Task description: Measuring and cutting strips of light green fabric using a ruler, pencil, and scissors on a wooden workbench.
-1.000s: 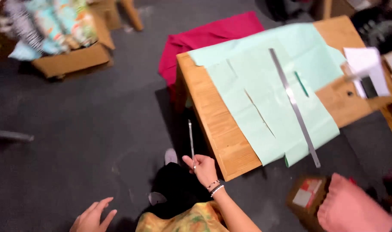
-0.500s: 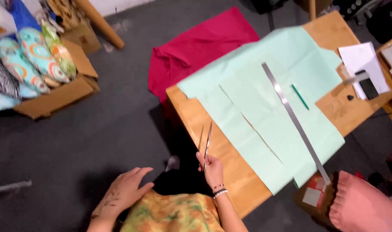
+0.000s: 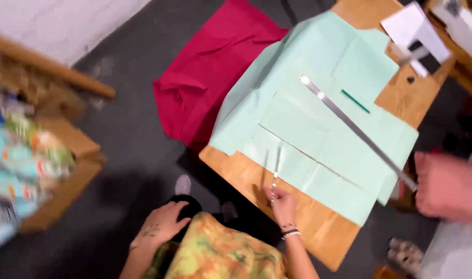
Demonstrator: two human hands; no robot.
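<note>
Wooden surface (image 3: pixel 298 217), mint paper (image 3: pixel 318 119) | right hand (image 3: pixel 283 204) fingers grasping scissors (image 3: pixel 273 178) | left hand (image 3: pixel 161 227) fingers released on my knee

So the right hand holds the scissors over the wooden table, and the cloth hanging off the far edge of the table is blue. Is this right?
Not quite. In the head view the cloth hanging off the far edge of the wooden table is deep red, not blue. The rest stands: the right hand holds the scissors over the table, at the edge of the pale green paper.
</note>
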